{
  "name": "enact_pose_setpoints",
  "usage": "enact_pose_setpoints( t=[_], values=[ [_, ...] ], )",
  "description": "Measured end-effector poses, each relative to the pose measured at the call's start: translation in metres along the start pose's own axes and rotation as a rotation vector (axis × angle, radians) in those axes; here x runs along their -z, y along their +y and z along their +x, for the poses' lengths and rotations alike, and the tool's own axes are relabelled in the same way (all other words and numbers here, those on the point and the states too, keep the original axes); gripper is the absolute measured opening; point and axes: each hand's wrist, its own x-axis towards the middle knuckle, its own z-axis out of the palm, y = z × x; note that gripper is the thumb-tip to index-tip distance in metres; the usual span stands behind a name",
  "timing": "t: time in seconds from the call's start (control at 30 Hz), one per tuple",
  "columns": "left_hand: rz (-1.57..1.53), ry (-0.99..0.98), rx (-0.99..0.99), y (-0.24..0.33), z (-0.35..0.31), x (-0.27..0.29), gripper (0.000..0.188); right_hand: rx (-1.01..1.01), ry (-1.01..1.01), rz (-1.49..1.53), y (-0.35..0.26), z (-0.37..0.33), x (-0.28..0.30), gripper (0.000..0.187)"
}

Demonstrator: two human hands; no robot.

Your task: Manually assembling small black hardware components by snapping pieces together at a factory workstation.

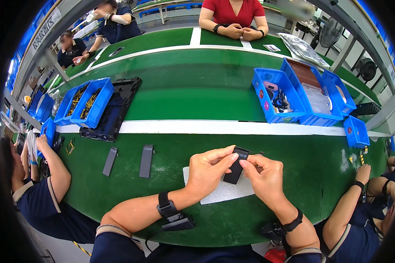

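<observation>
Both of my hands hold one flat, dark phone battery [233, 176] over a white cloth [226, 193] on the green table. My left hand [206, 173] pinches its upper left edge between thumb and fingers. On the opposite edge, my right hand [265, 176] grips it with the thumb lying on the face. The battery is tilted, its narrow top end pointing away from me. To the left, two similar batteries lie apart on the tabletop: a slimmer one [110, 162] and a wider one [146, 162].
Blue bins [91, 105] of yellow and black parts rest on a black tray [126, 94] at left. More blue bins [276, 94] stand far right, with a small bin [356, 131] nearer. Co-workers [50, 188] sit close on both sides. Another person [232, 17] sits opposite.
</observation>
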Motion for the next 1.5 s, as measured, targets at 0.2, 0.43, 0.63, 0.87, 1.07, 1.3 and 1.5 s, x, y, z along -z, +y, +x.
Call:
enact_pose_setpoints(
  t=[0.2, 0.43, 0.63, 0.87, 1.07, 1.3, 1.5],
  values=[
    [0.062, 0.007, -0.080, -0.006, 0.001, 0.002, 0.023, 0.028, -0.021, -0.063, -0.003, -0.001, 0.000, 0.011],
    [0.100, -0.002, -0.078, -0.004, 0.001, 0.003, 0.022, 0.013, -0.040, -0.053, -0.002, 0.000, 0.000, 0.010],
    [-0.045, -0.029, 0.067, 0.006, 0.003, 0.001, 0.031, -0.077, -0.020, 0.103, 0.012, 0.001, -0.003, 0.013],
    [-0.033, -0.048, 0.134, 0.004, 0.004, 0.003, 0.024, -0.046, 0.042, 0.188, 0.016, 0.003, -0.008, 0.017],
    [-0.049, -0.054, 0.153, 0.003, 0.005, 0.005, 0.019, 0.153, 0.100, -0.055, 0.008, 0.002, -0.007, 0.014],
    [0.009, -0.044, 0.129, 0.004, 0.004, 0.003, 0.018, 0.502, 0.149, -0.347, 0.007, 0.003, -0.007, 0.016],
    [0.031, -0.080, 0.119, 0.002, 0.005, 0.004, 0.019, 0.562, 0.146, -0.486, 0.004, 0.003, -0.001, 0.014]
  ],
)
